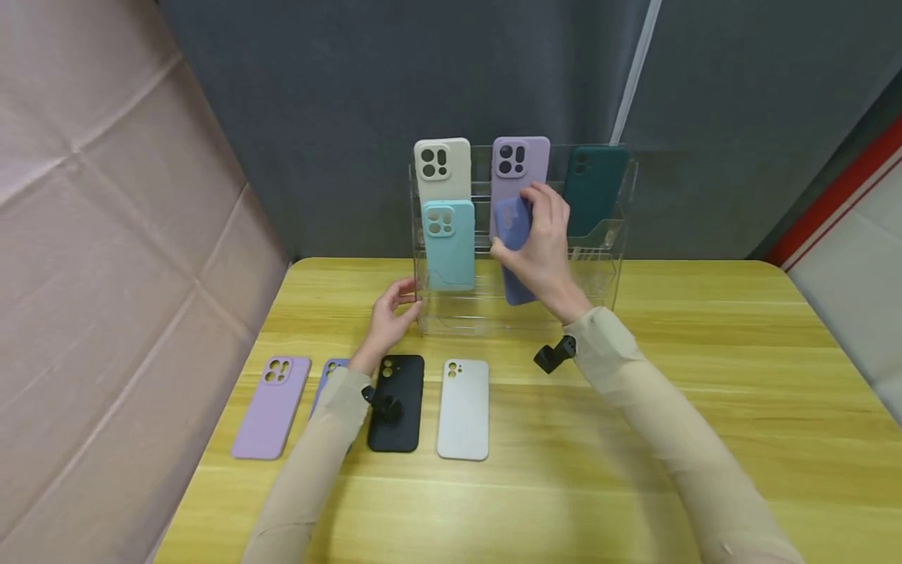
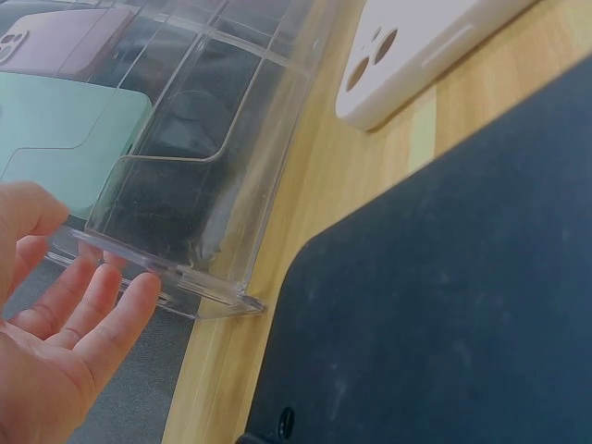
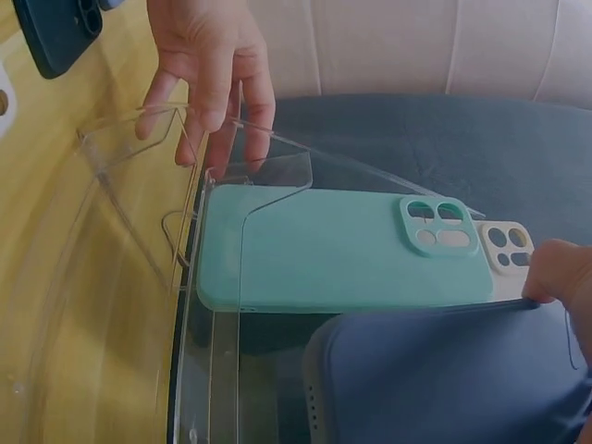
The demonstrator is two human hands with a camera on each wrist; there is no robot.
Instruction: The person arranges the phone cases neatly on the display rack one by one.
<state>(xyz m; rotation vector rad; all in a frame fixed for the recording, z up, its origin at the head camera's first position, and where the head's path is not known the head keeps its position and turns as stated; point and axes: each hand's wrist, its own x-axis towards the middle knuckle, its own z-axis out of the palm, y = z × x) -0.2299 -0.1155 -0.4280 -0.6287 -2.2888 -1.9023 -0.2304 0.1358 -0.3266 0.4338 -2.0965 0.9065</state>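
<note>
A blue phone case (image 1: 516, 227) is pinched between the thumb and fingers of my right hand (image 1: 543, 243), at the lower tier of a clear acrylic display rack (image 1: 458, 323). In the right wrist view the blue case (image 3: 435, 379) tilts beside a turquoise case (image 3: 342, 250). My left hand (image 1: 390, 317) touches the rack's lower left side with fingers loosely extended. That tier also bears the turquoise case (image 1: 451, 251) at left. Behind stand a white case (image 1: 442, 168), a purple case (image 1: 520, 160) and a dark green case (image 1: 597, 188).
On the wooden table (image 1: 705, 439) lie a purple case (image 1: 271, 411), another blue case (image 1: 331, 372) partly under my left forearm, a black case (image 1: 405, 399) and a white case (image 1: 463, 411). A grey curtain (image 1: 338, 141) hangs behind the rack.
</note>
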